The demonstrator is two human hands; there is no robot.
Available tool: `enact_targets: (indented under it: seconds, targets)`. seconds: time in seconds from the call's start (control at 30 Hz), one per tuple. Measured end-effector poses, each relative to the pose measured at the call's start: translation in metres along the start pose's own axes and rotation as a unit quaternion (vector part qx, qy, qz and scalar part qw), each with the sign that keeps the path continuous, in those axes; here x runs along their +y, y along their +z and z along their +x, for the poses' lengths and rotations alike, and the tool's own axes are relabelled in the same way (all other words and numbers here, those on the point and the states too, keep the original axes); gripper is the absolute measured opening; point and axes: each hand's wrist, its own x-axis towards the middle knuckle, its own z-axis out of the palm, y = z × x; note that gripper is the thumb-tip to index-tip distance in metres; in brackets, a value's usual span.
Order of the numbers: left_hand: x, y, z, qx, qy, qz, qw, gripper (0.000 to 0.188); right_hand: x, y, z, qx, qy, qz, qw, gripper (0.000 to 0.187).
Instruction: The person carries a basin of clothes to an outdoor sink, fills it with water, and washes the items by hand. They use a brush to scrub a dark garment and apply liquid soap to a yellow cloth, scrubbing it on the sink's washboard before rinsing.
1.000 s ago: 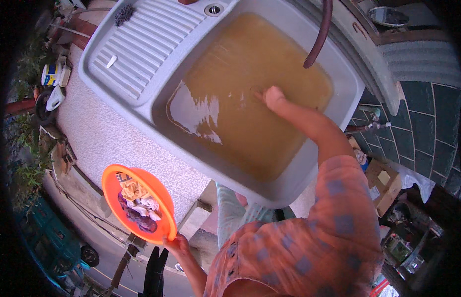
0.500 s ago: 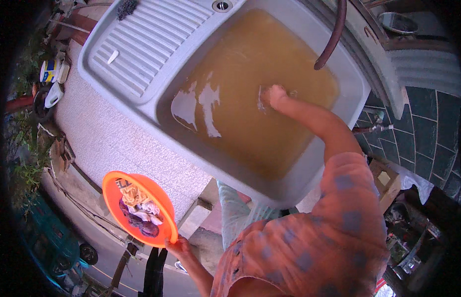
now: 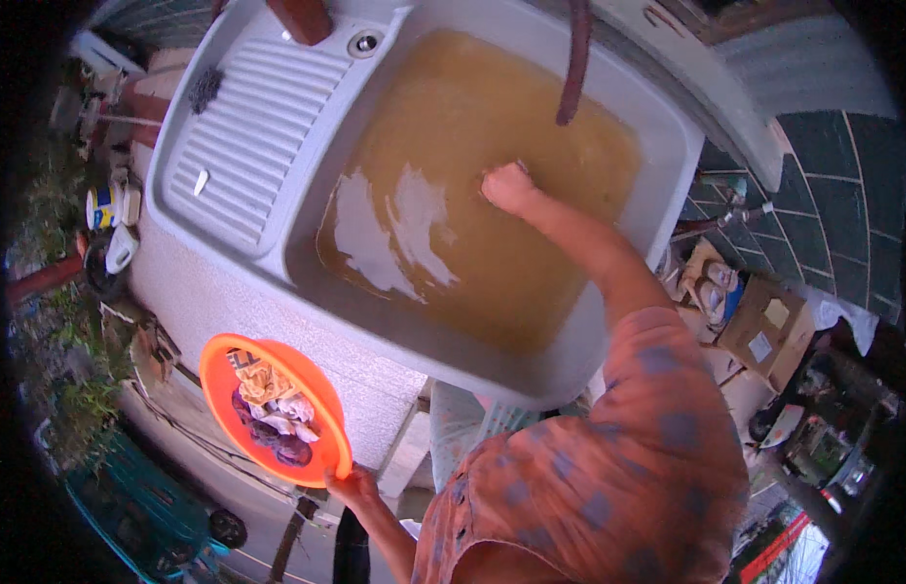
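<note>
My left hand (image 3: 348,484) grips the rim of an orange plastic basin (image 3: 326,399), held tilted to the left of the sink. Crumpled cloths (image 3: 279,424) in tan, white and purple lie in it. My right hand (image 3: 508,187) dips into brownish murky water (image 3: 511,282) that fills the deep bowl of a grey laundry sink (image 3: 424,360). Its knuckles and wrist show above the surface, while the fingers are hidden under the water. Whether they hold anything cannot be seen.
A ridged washboard (image 3: 248,136) forms the sink's left side, with a dark scouring pad (image 3: 205,90) and a small white piece (image 3: 201,182) on it. A brown hose (image 3: 575,68) hangs over the bowl. Cardboard boxes (image 3: 764,326) stand at right, plants at far left.
The whole view has shifted, bringing the boxes at right and a brown object above the washboard into sight. My right hand has shifted slightly in the water; my left still holds the basin.
</note>
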Motion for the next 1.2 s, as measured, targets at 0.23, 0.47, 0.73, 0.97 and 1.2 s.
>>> enact_targets:
  seconds: [0.23, 0.47, 0.73, 0.97, 1.2]
  targets:
    - [0.033, 0.1, -0.04, -0.033, 0.067, 0.026, 0.997, 0.028, -0.008, 0.052, 0.019, 0.152, 0.023, 0.152, 0.976, 0.017]
    - [0.088, 0.102, 0.023, -0.157, 0.048, 0.054, 0.985, 0.034, -0.018, 0.047, 0.016, 0.1, 0.071, 0.152, 0.981, 0.016]
    - [0.14, 0.177, 0.107, -0.195, 0.082, 0.136, 0.968, 0.045, -0.056, 0.052, 0.061, 0.09, 0.284, 0.328, 0.896, 0.018]
    - [0.23, 0.235, 0.094, -0.286, 0.105, 0.173, 0.937, 0.055, -0.118, -0.004, 0.068, 0.068, 0.432, 0.323, 0.84, 0.019]
    - [0.138, 0.273, 0.073, -0.281, 0.085, 0.169, 0.941, 0.056, -0.057, 0.047, 0.045, 0.081, 0.473, 0.37, 0.795, 0.015]
